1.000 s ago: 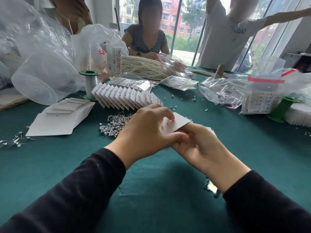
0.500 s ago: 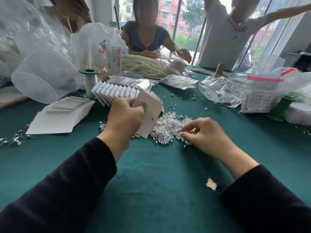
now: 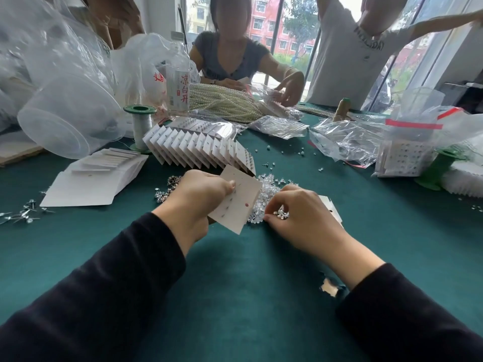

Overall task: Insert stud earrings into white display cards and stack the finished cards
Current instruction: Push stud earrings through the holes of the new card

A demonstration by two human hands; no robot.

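My left hand point(image 3: 194, 202) grips a white display card point(image 3: 239, 198) by its left edge, tilted over the table, with small studs showing through it. My right hand point(image 3: 300, 218) is curled over a heap of clear earring pieces point(image 3: 266, 186) and pinches a few small shiny ones at its fingertips. A row of finished cards point(image 3: 198, 150) stands fanned behind my hands. Another white card point(image 3: 330, 207) peeks out from under my right hand.
Blank white cards point(image 3: 96, 176) lie at the left, loose metal pins point(image 3: 23, 212) beyond them. Two green spools point(image 3: 139, 126) point(image 3: 439, 168), a bottle point(image 3: 179, 82), plastic bags point(image 3: 347, 139), a clear tub point(image 3: 68, 116) and pearl strands point(image 3: 222, 100) crowd the back. Two people are across the green table point(image 3: 248, 283).
My hands, first joined on the card, parted. The left hand keeps the card and has lowered it a little; the right hand reached to the heap and now pinches small pieces there.
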